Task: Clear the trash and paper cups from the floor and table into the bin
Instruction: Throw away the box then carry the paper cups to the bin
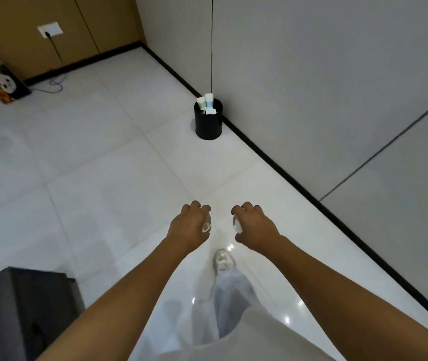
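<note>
With your left hand [190, 225] and right hand [255, 226] each curled round a paper cup [206, 225], carry both level to the far black bin [208, 123] and release directly above its rim.

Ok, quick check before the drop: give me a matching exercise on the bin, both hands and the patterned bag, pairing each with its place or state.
Things:
1. bin
2. left hand
3. right hand
4. patterned bag

Places or states:
A. by the brown wall, far left
B. holds a paper cup, nearer the grey wall
C. on the floor against the grey wall, cups sticking out
D. holds a paper cup, nearer the dark furniture

Pairs: 1-C, 2-D, 3-B, 4-A
</note>
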